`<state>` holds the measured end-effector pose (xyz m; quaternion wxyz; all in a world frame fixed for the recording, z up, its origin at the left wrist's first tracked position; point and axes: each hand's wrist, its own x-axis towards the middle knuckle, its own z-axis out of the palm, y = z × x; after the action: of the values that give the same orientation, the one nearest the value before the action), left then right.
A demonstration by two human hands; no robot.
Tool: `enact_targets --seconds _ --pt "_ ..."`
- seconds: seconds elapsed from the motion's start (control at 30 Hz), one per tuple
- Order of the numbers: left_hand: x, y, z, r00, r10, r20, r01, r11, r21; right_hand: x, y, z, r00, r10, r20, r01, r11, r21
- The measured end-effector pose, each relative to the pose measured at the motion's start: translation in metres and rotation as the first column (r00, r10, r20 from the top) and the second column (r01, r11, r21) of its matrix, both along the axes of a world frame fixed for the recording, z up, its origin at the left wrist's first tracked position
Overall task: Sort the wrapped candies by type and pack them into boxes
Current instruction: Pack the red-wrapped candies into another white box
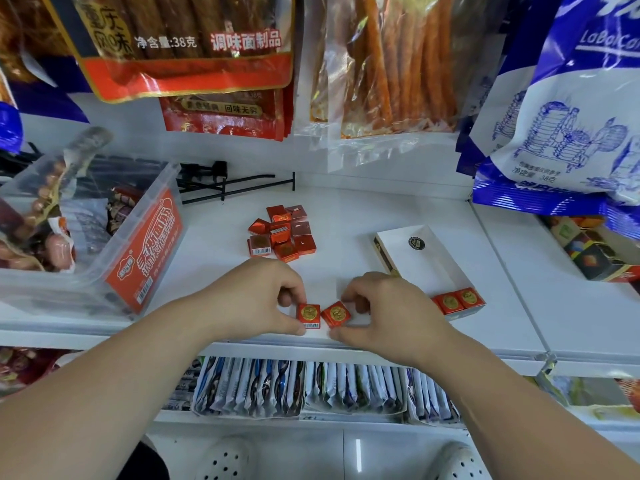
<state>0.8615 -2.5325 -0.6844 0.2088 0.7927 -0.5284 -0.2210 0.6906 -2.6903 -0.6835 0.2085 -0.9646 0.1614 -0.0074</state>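
Grips narrow, the left hand (pixel 273 299) pinched one red candy (pixel 308 315) and the right hand (pixel 384 315) a second candy (pixel 336 314) at the shelf's (pixel 346 209) near edge; only two packed candies (pixel 459 299) lay in the white box (pixel 433 261) to the right, the far pile (pixel 282 233) not yet packed.

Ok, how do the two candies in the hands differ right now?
The left candy sits square to the shelf edge, barcode sticker on its near side; the right candy is turned at an angle, no sticker visible. Both are red, gold emblem up, pinched by the left hand and right hand.
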Motion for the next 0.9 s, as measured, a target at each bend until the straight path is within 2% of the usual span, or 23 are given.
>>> enact_targets --seconds 0.13,0.2,0.3,0.4,0.57,0.9 --pt "0.000 -0.001 -0.001 1.000 -0.015 -0.001 0.015 1.000 -0.015 -0.002 -0.001 -0.001 0.994 0.092 0.049 -0.097 0.991 0.089" --pt "-0.002 -0.002 -0.002 1.000 -0.028 0.009 0.028 0.999 -0.037 -0.002 -0.001 -0.001 0.995 0.063 0.082 -0.070 0.994 0.087" --pt "-0.007 -0.004 -0.002 1.000 -0.023 -0.007 0.022 0.993 -0.118 -0.003 -0.001 0.001 0.986 0.002 0.164 -0.030 0.986 0.166" --pt "-0.011 -0.007 -0.002 0.998 -0.003 -0.068 -0.013 0.971 -0.237 -0.003 -0.001 0.003 0.971 -0.024 0.239 -0.038 0.967 0.251" --pt "-0.016 -0.015 -0.003 0.988 0.011 -0.152 -0.065 0.933 -0.353 -0.010 -0.007 0.010 0.934 -0.077 0.349 -0.035 0.952 0.304" --pt "-0.042 -0.053 0.000 0.926 0.001 -0.377 -0.166 0.899 -0.406 -0.039 -0.036 0.024 0.926 -0.227 0.303 0.053 0.869 0.492"
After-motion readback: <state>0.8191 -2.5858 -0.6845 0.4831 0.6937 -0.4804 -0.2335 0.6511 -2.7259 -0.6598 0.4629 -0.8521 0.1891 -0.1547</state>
